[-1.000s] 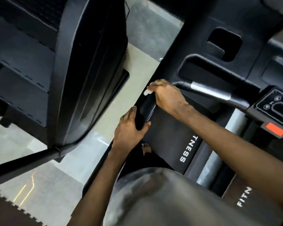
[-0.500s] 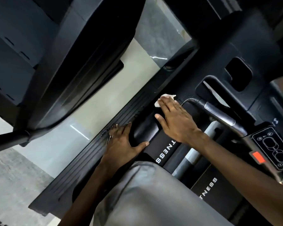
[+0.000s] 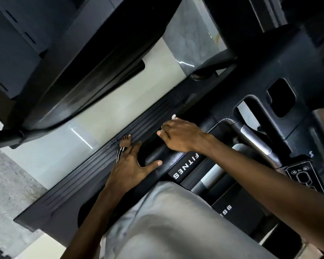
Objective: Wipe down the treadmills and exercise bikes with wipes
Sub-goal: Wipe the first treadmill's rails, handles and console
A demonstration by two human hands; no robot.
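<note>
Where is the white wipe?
Head view, centre: the wipe peeks out from under the right hand on the black handrail, just beyond the left hand.

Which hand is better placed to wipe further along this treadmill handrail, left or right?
Right. The right hand presses the white wipe onto the black handrail, farther along it; the left hand only rests on the rail nearer the body, with no wipe.

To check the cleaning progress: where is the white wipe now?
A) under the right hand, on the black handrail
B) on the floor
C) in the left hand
A: the wipe peeks out past the right hand on the handrail.
</note>
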